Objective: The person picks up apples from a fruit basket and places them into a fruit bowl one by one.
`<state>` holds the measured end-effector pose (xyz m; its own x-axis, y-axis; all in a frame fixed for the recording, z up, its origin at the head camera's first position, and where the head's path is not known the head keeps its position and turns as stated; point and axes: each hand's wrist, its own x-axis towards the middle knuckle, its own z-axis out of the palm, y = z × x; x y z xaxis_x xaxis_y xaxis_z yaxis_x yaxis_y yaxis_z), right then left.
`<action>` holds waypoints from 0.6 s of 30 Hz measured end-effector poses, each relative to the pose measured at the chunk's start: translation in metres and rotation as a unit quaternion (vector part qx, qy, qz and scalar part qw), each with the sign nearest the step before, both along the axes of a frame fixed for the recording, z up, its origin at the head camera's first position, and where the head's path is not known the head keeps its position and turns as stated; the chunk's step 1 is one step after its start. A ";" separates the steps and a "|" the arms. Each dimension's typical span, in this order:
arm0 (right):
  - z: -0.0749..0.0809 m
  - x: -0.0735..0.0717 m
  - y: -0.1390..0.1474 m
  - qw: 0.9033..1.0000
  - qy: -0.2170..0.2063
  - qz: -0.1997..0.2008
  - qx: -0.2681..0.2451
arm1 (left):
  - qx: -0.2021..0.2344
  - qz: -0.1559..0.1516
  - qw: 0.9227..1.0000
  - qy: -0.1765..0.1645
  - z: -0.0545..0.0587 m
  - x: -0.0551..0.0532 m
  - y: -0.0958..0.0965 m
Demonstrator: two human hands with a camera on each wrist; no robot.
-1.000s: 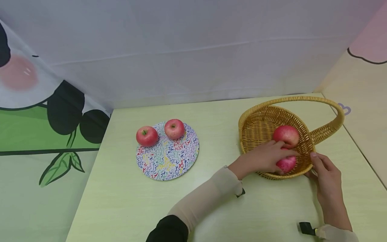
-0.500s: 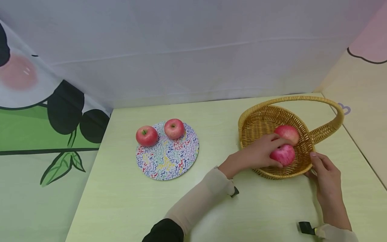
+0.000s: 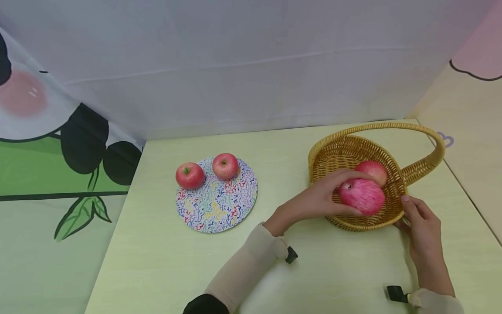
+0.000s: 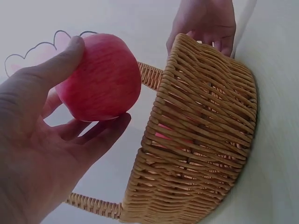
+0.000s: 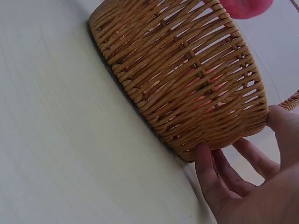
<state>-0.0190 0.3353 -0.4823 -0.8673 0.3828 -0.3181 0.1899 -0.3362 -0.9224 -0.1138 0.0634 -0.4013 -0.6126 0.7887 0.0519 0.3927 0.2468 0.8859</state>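
Observation:
My left hand (image 3: 325, 198) grips a pink-red apple (image 3: 362, 196) between thumb and fingers, above the rim of the wicker basket (image 3: 333, 163). In the left wrist view that apple (image 4: 103, 77) is raised clear of the basket's rim. A second apple (image 3: 372, 171) lies inside the basket, partly covered by the held one in the head view. My right hand (image 3: 424, 231) holds the basket's right side, thumb at the rim and fingers against the outer wall, as the right wrist view shows on the woven side (image 5: 187, 79).
Left of the basket, a round plate (image 3: 215, 213) with a colourful squiggle pattern lies on the pale table (image 3: 157, 261). Two red apples, one at its left edge (image 3: 190, 175) and one at its back (image 3: 225, 166), rest there. The basket's tall handle (image 3: 423, 168) arches up at the right.
My left hand has taken hold of the nearer apple in the basket and lifted it, drawing back slightly to the left. My right hand stays on the basket.

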 end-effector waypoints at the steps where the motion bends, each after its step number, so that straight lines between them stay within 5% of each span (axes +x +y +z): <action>1: 0.000 0.000 0.000 1.000 0.001 0.000 0.001 | 0.012 -0.002 1.000 -0.012 0.001 0.001 -0.003; 5: 0.000 0.000 -0.001 1.000 0.007 0.002 -0.002 | 0.051 -0.001 0.997 -0.056 -0.001 0.005 -0.013; 12: 0.000 0.000 -0.001 1.000 0.015 0.002 -0.002 | 0.132 0.011 0.980 -0.146 -0.010 0.010 -0.030; 18: -0.002 0.001 0.000 1.000 0.022 0.002 -0.007 | 0.155 0.027 0.975 -0.155 -0.008 0.013 -0.047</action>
<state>-0.0183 0.3354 -0.4839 -0.8825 0.3749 -0.2841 0.1502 -0.3476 -0.9255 -0.1004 0.0162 -0.4098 -0.6764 0.7312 0.0885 0.0871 -0.0398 0.9954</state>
